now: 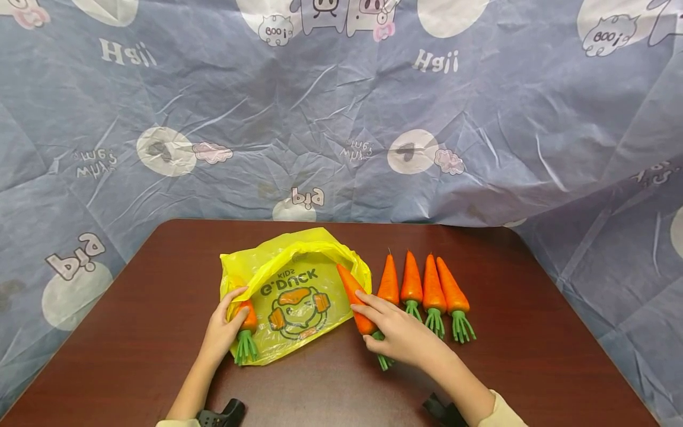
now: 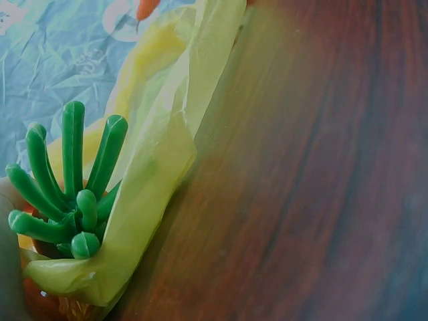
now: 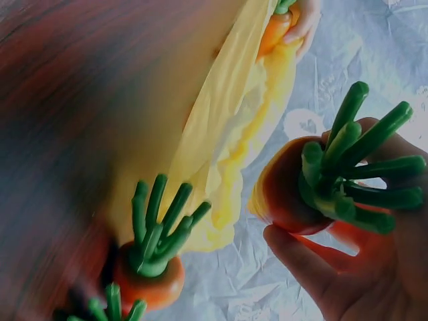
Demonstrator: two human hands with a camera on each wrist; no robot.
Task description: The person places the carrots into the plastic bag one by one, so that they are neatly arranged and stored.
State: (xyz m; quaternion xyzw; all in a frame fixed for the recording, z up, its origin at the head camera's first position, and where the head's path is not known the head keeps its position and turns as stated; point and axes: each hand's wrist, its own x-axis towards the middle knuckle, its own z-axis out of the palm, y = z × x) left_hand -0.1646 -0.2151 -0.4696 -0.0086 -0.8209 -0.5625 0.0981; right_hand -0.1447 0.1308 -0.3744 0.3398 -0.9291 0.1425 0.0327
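Note:
A yellow plastic bag with a printed duck lies on the table, its mouth partly raised. My left hand grips the bag's left edge together with a carrot, whose green stems stick out beside the bag. Between the thumb and fingers of my right hand, another carrot is held, its orange tip slanting up toward the bag's right rim. In the right wrist view, that carrot's stems point back toward the palm.
Several more carrots lie in a row right of the bag, tips pointing away from me. The brown table ends at a blue-grey printed cloth hanging behind it.

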